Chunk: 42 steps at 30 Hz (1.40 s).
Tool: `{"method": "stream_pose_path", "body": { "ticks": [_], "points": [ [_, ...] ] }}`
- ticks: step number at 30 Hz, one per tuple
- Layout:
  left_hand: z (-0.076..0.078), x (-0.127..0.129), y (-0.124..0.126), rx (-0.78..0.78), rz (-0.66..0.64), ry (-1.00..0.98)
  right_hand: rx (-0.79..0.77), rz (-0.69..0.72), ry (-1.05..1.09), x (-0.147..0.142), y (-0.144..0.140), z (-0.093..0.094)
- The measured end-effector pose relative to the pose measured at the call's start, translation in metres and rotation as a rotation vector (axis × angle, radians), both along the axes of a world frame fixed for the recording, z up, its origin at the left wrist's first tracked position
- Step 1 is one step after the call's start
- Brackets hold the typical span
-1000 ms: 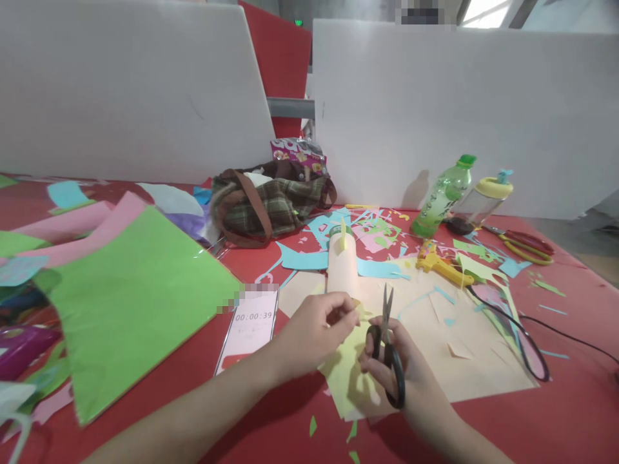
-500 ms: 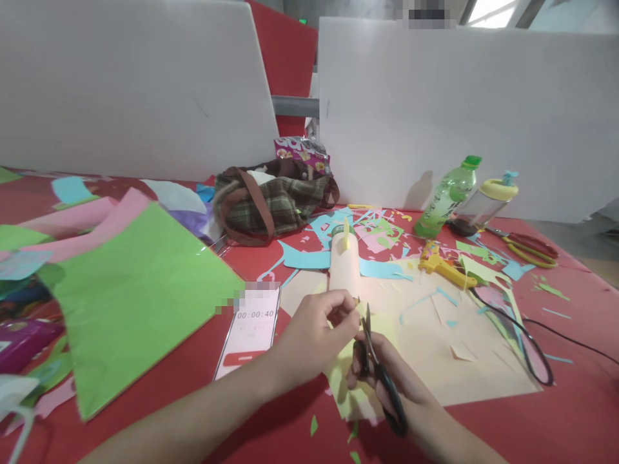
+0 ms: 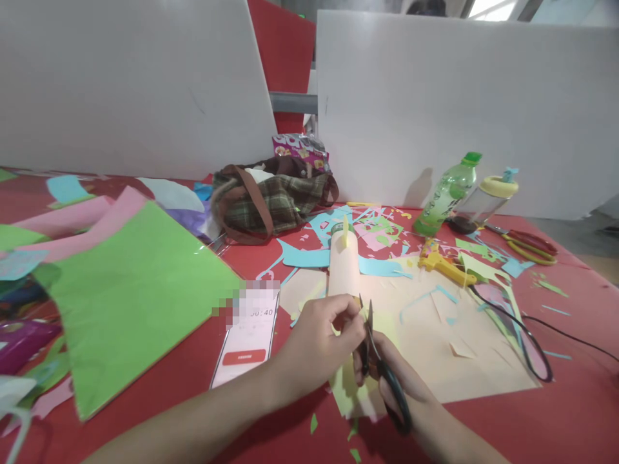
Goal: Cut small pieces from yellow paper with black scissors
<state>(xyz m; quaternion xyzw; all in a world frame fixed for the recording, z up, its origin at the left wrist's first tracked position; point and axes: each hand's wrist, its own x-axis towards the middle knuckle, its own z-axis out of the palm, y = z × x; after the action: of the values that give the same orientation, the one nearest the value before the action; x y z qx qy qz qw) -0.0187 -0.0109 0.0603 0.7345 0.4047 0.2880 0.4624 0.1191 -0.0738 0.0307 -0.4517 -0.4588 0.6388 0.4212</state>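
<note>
the left hand [image 3: 322, 335] is pinching the upper edge of a pale yellow paper piece [image 3: 349, 390] between curled fingertips, just in front of the cream paper tube [image 3: 343, 267] that is lying on the red surface [image 3: 556, 419]. the right hand [image 3: 403, 383] is gripping the black scissors [image 3: 380, 364], fingers closed through the handles, with the blades pointing up toward the tube and nearly closed right beside the left fingertips. the yellow paper is hanging down from the pinch and resting on the surface on the near side of the tube, partly under both hands.

a cream sheet [image 3: 454, 348] is lying beneath and to the right of the tube. a phone [image 3: 246, 338] showing a timer is lying just left of the tube's near end, and a big green sheet [image 3: 130, 290] is spreading farther left of it. behind the tube a plaid bag [image 3: 271, 203] is sitting. to the right of the tube a yellow glue gun [image 3: 442, 264] is lying with its black cord [image 3: 529, 351], and past it a green bottle [image 3: 447, 193] is standing. paper scraps in blue, green and pink are lying around the tube.
</note>
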Motion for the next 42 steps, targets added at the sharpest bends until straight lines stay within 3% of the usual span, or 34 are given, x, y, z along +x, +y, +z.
{"method": "stream_pose_path", "body": {
  "ticks": [6, 13, 42],
  "points": [
    [-0.0039, 0.0023, -0.0031, -0.022, 0.039, -0.025, 0.033, -0.009, -0.009, -0.0007, 0.0013, 0.0002],
    [-0.0046, 0.0036, -0.005, -0.036, 0.042, -0.035, 0.067, 0.075, 0.017, 0.0016, 0.0015, -0.0018],
    [-0.0096, 0.0068, -0.0086, 0.024, 0.109, 0.006, 0.006, 0.087, 0.061, 0.0018, -0.0013, -0.0045]
  ]
}}
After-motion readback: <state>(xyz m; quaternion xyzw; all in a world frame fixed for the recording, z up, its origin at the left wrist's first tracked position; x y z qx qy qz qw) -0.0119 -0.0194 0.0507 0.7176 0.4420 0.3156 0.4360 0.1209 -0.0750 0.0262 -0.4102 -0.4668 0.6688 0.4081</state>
